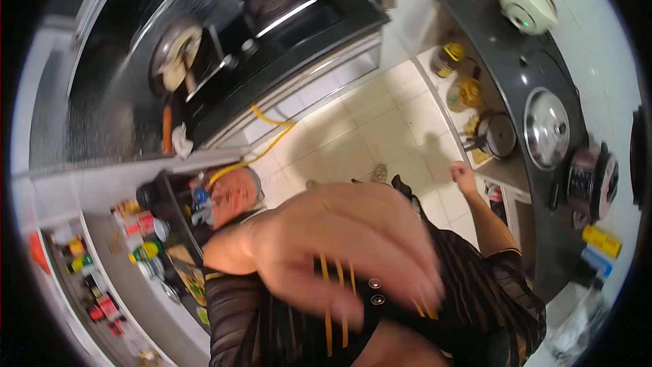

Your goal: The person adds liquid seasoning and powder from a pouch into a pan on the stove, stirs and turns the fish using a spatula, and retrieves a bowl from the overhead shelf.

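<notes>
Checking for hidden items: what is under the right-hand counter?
Under the counter: two jars and a pot. The counter covers whatever sits deeper in.

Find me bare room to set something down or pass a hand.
Set down on the right countertop: its far corner beside the pale green cooker, or nearer, by the yellow box. Pass over the floor between stove counter and open cabinet. The left shelves are crowded.
</notes>
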Action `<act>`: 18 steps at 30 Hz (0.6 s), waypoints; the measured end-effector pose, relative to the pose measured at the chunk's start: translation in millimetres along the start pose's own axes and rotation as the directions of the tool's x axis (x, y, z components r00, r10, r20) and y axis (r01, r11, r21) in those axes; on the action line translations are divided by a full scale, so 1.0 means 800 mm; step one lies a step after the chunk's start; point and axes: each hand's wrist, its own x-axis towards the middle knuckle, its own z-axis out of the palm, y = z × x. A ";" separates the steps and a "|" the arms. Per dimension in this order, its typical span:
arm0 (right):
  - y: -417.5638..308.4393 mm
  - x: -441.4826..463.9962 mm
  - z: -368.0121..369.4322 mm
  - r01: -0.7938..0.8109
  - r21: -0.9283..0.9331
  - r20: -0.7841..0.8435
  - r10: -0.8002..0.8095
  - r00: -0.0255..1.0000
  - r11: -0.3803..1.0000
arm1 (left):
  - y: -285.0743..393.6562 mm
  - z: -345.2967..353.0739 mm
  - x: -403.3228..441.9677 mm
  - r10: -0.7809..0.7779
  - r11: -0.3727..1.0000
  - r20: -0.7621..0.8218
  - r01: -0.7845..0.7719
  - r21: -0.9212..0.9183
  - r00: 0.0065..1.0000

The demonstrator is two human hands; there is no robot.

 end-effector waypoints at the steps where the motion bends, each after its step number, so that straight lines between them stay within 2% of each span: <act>1: -0.040 0.002 0.041 0.159 -0.178 0.115 -0.140 0.984 0.971 | 0.014 0.030 0.005 0.078 0.969 -0.245 -0.131 -0.208 0.966; 2: -0.102 -0.011 0.090 0.320 -0.311 0.252 -0.247 0.935 0.895 | 0.027 0.060 0.004 0.089 0.882 -0.479 -0.293 -0.370 0.873; 4: -0.193 -0.022 0.156 0.400 -0.418 0.418 -0.218 0.882 0.816 | 0.063 0.049 -0.023 0.182 0.879 -0.497 -0.367 -0.304 0.848; 6: -0.202 0.004 0.200 0.481 -0.433 0.527 -0.219 0.821 0.763 | 0.105 0.056 -0.060 0.303 0.867 -0.482 -0.447 -0.218 0.822; 12: -0.305 0.018 0.341 0.495 -0.502 0.558 -0.172 0.812 0.709 | 0.240 -0.006 -0.168 0.599 0.769 -0.389 -0.638 0.037 0.700; 15: -0.334 0.003 0.414 0.505 -0.519 0.603 -0.123 0.788 0.689 | 0.321 -0.020 -0.223 0.708 0.699 -0.317 -0.692 0.182 0.632; 18: -0.342 -0.015 0.481 0.533 -0.514 0.663 -0.083 0.744 0.672 | 0.362 -0.046 -0.271 0.790 0.613 -0.227 -0.718 0.330 0.570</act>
